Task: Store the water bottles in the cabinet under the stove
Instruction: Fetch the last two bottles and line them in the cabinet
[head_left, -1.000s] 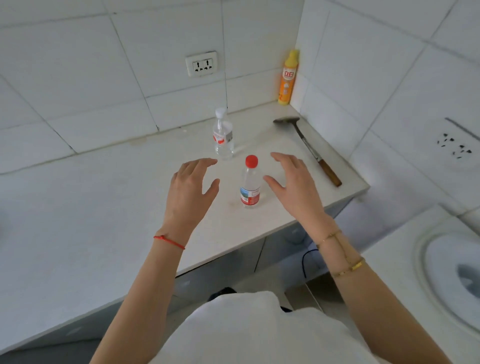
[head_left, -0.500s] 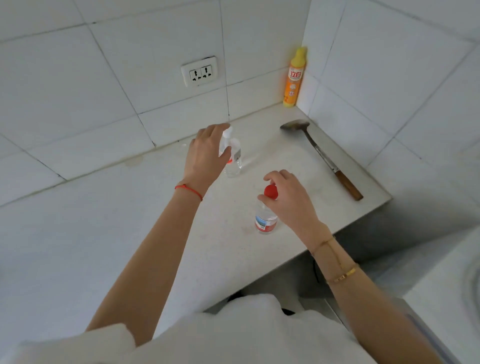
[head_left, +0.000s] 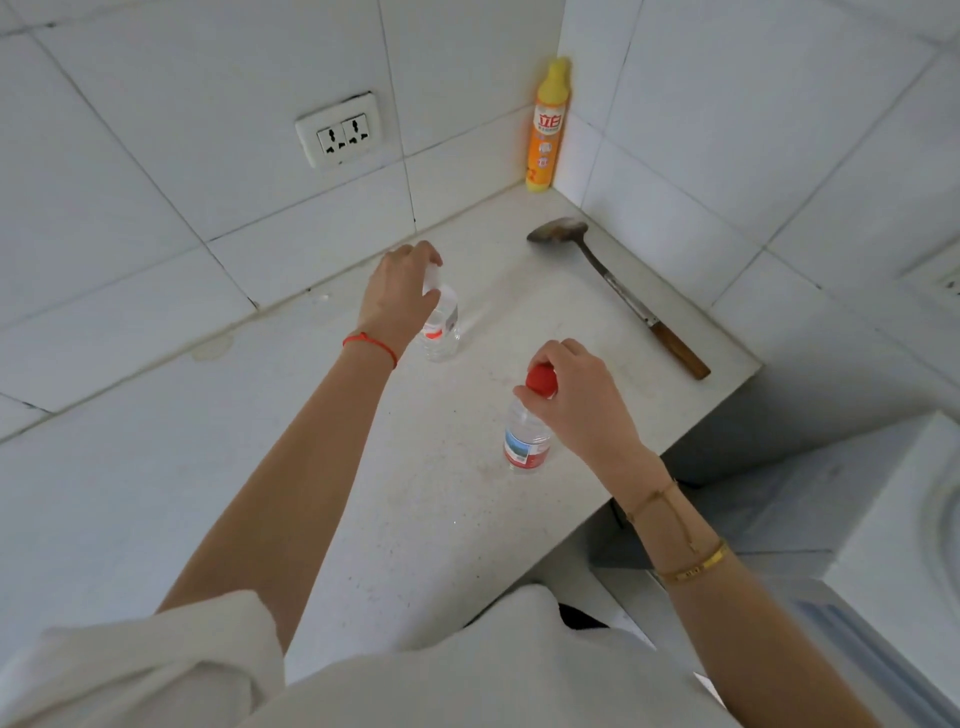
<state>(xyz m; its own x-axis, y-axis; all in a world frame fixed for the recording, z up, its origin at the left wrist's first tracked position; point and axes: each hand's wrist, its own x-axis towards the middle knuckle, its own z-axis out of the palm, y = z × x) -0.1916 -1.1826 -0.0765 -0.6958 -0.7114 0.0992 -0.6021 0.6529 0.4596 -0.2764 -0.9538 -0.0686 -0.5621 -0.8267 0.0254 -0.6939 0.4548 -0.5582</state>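
Two clear water bottles stand upright on the white counter (head_left: 156, 493). The far one, the white-capped bottle (head_left: 442, 332), has a red label; my left hand (head_left: 397, 296) is closed over its top from above, hiding the cap. The near one, the red-capped bottle (head_left: 525, 441), carries a red and blue label; my right hand (head_left: 576, 400) grips its red cap with the fingertips. Both bottles rest on the counter. The cabinet under the stove is out of sight.
An orange and yellow detergent bottle (head_left: 548, 130) stands in the back corner. A metal spatula with a wooden handle (head_left: 623, 296) lies along the right wall. A double socket (head_left: 340, 136) is on the tiled wall. The counter's edge (head_left: 670, 457) drops off at right, beside a white appliance (head_left: 904, 519).
A second ago both hands hovered open around the red-capped bottle. Since then the left hand reached to the far bottle and closed on its top; the right closed on the red cap.
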